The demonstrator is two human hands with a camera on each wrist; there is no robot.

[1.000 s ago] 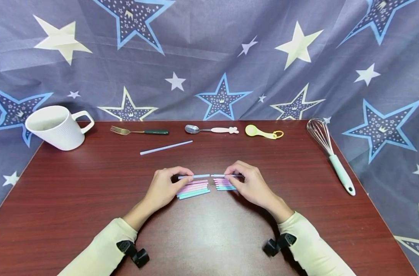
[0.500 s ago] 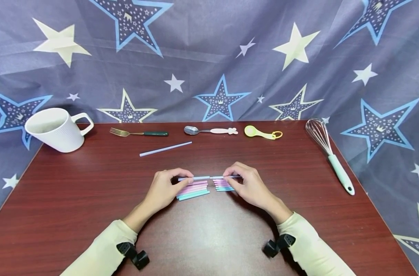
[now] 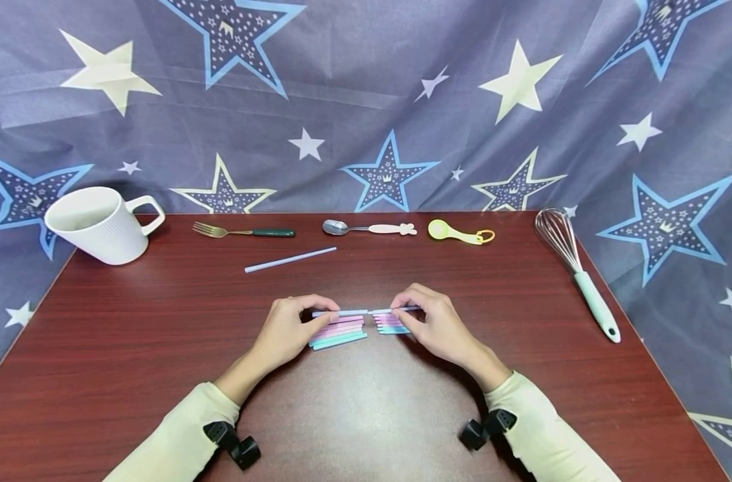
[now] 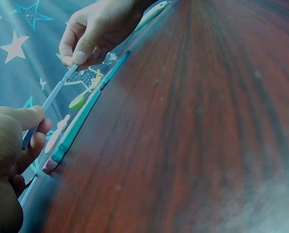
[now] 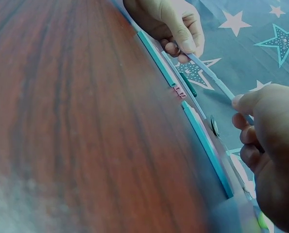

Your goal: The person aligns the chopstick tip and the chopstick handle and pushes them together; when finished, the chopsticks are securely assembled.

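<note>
Delicately, left hand (image 3: pixel 290 328) and right hand (image 3: pixel 436 319) each pinch a slender pale-blue tube (image 3: pixel 353 312), ends meeting; skewed pushing could buckle them.

Cream sleeves (image 3: pixel 170 435), black wrist cameras (image 3: pixel 245 453)

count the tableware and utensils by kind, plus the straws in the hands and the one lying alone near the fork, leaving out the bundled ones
mug: 1
fork: 1
spoon: 1
measuring spoon: 1
whisk: 1
held straws: 2
lone straw: 1
total: 8
</note>
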